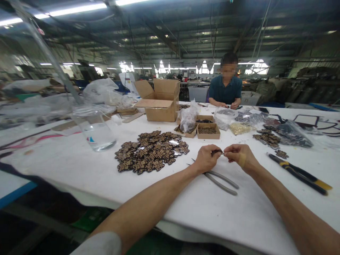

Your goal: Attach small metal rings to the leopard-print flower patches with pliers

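My left hand (206,159) is closed around a small dark piece (216,152), perhaps one of the leopard-print patches; most of it is hidden by the fingers. Fingertips of my right hand (241,158), which has a tan bandage on it, pinch together at the edge of that piece. Whatever tiny thing lies between them is too small to make out. Under my left wrist lie grey-handled pliers (221,183) on the white table (207,219). Left of my hands spreads a pile of leopard-print flower-shaped patches (151,152).
Small cardboard trays (208,131) of tiny parts stand beyond my hands, near an open carton (162,109). Black-and-yellow pliers (300,173) lie at right, near more patches (267,138) and plastic bags (294,134). A water jug (97,132) stands left. A co-worker (225,88) sits opposite.
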Demonstrator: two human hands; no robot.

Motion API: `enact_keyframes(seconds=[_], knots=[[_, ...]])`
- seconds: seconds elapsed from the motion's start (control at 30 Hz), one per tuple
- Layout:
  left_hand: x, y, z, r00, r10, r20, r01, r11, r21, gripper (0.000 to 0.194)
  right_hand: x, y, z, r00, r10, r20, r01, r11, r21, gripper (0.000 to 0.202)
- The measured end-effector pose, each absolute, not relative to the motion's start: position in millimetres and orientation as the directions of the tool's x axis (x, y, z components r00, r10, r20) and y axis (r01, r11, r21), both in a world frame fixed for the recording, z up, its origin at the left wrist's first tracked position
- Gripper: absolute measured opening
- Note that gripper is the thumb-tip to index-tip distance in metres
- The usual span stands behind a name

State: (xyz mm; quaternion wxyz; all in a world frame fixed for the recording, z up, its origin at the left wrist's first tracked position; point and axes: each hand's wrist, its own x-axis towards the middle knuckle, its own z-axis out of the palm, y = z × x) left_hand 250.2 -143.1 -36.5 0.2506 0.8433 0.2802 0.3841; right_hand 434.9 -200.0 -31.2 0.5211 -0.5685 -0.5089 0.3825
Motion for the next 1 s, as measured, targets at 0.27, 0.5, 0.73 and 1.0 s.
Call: enact_keyframes(seconds=[0.27,0.5,0.73,1.0], knots=[[251.2,-145.9,-37.5,0.560,0.684,0.467,0.289,-0.690,0.663,0.018,436.5,-199.8,-28.9,0.216,0.968,0.125,0.172,0.089,-0.981,0.040],[251.4,-149.4,-36.0,0.581,0.645,0.496,0.344,-0.747,0.569,0.017,439.2,-198.7,-30.6,0.187,0.975,0.118,0.191,0.082,-0.978,0.032],[249.4,-148.0,-37.6,0.610,0.585,0.534,0.361,-0.805,0.471,0.018,440.8,-200.1,-29.2,0.169,0.980,0.101,0.286,0.050,-0.957,0.025],[250.2,-151.3,-36.2,0.662,0.528,0.532,0.355,-0.846,0.398,0.020,449.4,-202.1,-24.9,0.044,0.996,0.077,0.308,0.060,-0.950,0.023]])
